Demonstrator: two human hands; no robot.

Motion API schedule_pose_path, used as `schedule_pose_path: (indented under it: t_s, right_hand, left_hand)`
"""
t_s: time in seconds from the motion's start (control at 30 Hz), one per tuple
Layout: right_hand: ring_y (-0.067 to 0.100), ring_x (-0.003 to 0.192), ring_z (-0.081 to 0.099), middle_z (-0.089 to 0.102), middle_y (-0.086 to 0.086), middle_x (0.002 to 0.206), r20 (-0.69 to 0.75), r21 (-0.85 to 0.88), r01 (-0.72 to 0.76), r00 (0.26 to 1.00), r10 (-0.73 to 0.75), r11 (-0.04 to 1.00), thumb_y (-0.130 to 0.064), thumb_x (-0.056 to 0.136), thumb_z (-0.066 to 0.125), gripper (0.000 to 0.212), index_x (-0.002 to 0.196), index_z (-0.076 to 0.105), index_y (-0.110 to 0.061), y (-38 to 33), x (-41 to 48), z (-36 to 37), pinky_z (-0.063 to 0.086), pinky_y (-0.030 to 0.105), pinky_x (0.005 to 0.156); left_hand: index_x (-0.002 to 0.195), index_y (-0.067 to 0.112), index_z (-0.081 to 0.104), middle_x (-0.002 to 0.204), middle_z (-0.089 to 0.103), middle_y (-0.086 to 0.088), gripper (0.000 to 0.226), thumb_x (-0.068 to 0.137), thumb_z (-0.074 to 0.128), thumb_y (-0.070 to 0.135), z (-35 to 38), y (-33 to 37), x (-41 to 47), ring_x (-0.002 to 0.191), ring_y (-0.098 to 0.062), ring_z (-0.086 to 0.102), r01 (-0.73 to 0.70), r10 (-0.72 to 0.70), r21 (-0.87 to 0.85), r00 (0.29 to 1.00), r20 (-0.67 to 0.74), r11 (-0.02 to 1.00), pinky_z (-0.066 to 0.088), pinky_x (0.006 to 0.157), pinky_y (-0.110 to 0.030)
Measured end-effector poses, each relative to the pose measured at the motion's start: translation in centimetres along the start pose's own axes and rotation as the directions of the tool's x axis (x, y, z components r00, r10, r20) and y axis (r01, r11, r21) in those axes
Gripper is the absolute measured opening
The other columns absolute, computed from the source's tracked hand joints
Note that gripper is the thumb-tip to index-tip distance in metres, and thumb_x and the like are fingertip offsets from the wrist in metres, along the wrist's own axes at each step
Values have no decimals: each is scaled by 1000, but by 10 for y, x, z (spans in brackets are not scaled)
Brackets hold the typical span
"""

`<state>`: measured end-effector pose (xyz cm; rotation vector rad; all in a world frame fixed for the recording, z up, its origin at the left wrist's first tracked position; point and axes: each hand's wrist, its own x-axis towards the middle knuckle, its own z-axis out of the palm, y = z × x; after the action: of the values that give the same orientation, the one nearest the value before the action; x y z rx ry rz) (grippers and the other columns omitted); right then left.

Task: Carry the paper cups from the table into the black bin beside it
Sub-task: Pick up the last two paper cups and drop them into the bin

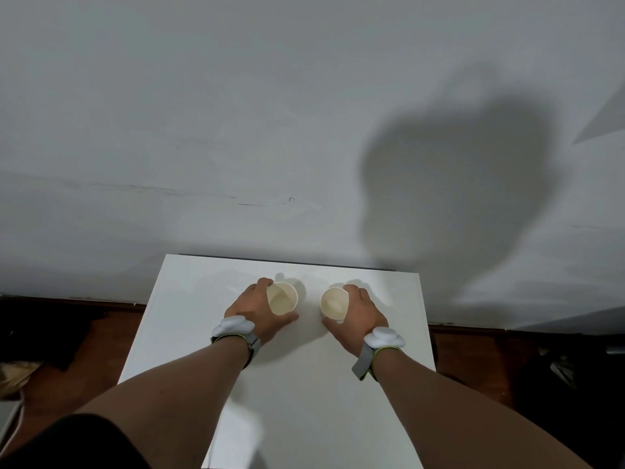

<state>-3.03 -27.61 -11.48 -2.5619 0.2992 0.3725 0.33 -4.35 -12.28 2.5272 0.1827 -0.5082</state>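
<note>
Two cream paper cups stand side by side near the far end of the white table (189, 333), mouths up and empty. My left hand (255, 311) wraps around the left paper cup (281, 298), fingers behind it and thumb in front. My right hand (360, 311) grips the right paper cup (334, 303) the same way; that cup leans slightly inward. Both wrists carry white sensor bands. The black bin is dark and hard to make out; a dark mass (575, 384) lies on the floor to the table's right.
A grey-white wall (236, 130) rises right behind the table, with my shadow on it. Reddish-brown floor (101, 350) shows on both sides. Dark clutter and a brownish object (17, 377) sit at the far left on the floor.
</note>
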Motion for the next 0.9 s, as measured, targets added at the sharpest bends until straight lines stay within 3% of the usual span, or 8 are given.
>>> schedule_pose_path:
  t_s: [0.27,0.5,0.9]
  right_hand:
    - [24,107,58,51,-4,125,-9,-3,-7,1000,7,1000,-53,77,69,66,131,42,-27,4,-1,-4,53,36,85]
    - [23,104,58,51,-4,123,-32,20,-2,999,2,1000,-53,73,71,67,129,42,-30,14,-2,-10,52,34,81]
    - [21,102,59,50,-7,122,-76,26,-44,996,46,999,-54,69,71,71,128,38,-32,57,-18,-39,49,33,75]
  left_hand:
    - [136,39,50,125,62,14,88,61,72,80,0,7,-2,96,-13,55,-4,4,45,1000,-1,999,48,76,-32]
    - [139,37,50,129,62,13,91,62,73,82,0,21,-7,111,-17,64,-18,19,65,1000,-2,998,50,80,-33]
    - [130,38,54,120,60,15,82,64,72,85,15,72,-28,104,-17,63,-74,72,72,997,25,995,56,87,-38]
